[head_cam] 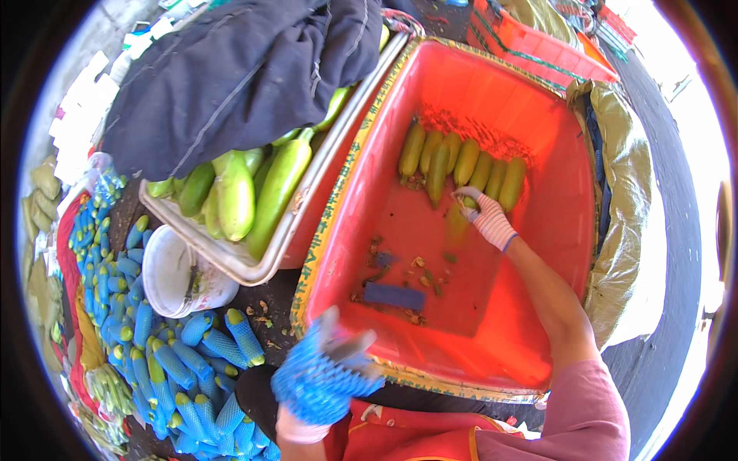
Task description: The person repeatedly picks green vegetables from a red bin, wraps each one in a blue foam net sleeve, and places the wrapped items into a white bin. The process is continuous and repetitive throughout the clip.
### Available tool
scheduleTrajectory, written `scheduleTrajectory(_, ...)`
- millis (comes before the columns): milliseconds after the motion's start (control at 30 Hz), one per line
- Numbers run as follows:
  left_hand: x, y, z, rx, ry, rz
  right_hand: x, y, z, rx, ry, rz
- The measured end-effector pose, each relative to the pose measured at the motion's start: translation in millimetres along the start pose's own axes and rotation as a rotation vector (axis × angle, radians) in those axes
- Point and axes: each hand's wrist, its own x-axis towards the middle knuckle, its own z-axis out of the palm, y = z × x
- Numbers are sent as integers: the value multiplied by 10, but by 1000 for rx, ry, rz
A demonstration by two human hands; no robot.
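Note:
My right hand (484, 216), in a striped knit glove, reaches into a deep red plastic tub (542, 271) and has its fingers on a blurred green zucchini-like vegetable (456, 222). Several more of these vegetables (494, 180) lie side by side near the tub's far end. My left hand (326, 369) is at the tub's near left corner, wrapped in blue foam netting, with gloved fingertips sticking out apart and blurred. Whether it holds a vegetable cannot be seen. A flat blue piece (395, 295) and plant scraps lie on the tub's floor.
Left of the tub, a white-rimmed bin (268, 271) of larger green gourds (233, 196) is partly under dark cloth (230, 86). A white bucket (173, 276) stands beside a heap of vegetables in blue foam nets (173, 363). Tan sheeting (625, 230) hangs over the tub's right side.

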Motion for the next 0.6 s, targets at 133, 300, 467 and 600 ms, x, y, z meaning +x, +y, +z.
scheduleTrajectory(133,369,73,266,530,-125,558,-516,-2080,333,-70,-162,-626)
scheduleTrajectory(300,467,714,201,-164,200,91,-1372,-2926,734,-189,-259,-970)
scheduleTrajectory(467,114,310,18,156,432,147,-1599,-2878,1073,695,-531,-459)
scheduleTrajectory(600,-527,136,-497,334,563,103,-1461,-2740,912,42,-16,-405)
